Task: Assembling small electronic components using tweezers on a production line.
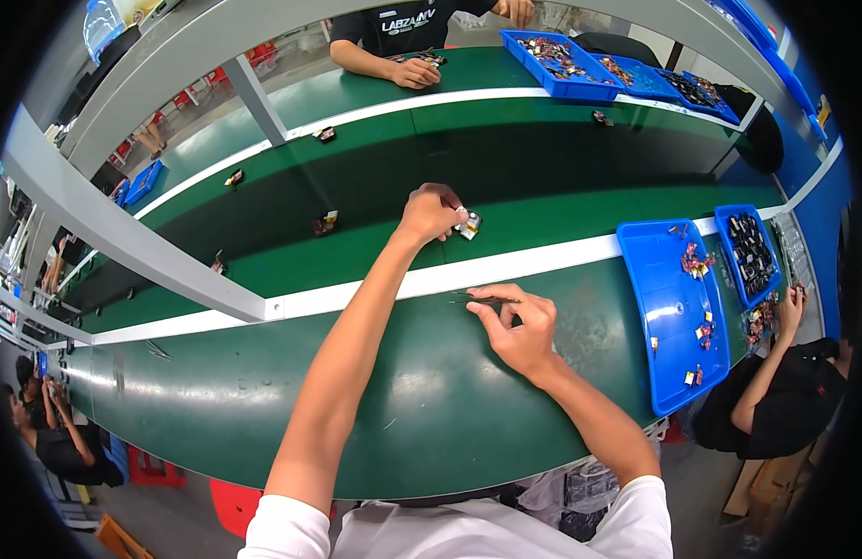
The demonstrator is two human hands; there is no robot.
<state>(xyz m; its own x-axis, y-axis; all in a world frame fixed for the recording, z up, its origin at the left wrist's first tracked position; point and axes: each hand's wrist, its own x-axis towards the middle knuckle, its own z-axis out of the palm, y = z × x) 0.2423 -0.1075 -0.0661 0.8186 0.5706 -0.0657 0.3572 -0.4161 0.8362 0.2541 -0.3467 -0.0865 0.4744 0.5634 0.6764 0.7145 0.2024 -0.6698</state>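
My left hand (pixel 431 212) reaches over the white rail onto the green belt. Its fingers are pinched at the edge of a small electronic part (pixel 470 224) with black, silver and yellow areas; the fingertips partly cover it. My right hand (pixel 521 328) is over the near green worktop, its fingers closed round thin metal tweezers (pixel 487 299) whose tips point left. To its right, a large blue tray (pixel 669 373) holds scattered small parts with red wires and yellow labels (pixel 697 263).
More small parts (pixel 326 224) lie spaced along the belt. A smaller blue tray (pixel 750 258) of black pieces stands far right. A grey frame post (pixel 142 224) crosses the left. Across the belt sits a co-worker (pixel 394 37) beside blue bins (pixel 566 88); another person (pixel 776 391) works at right.
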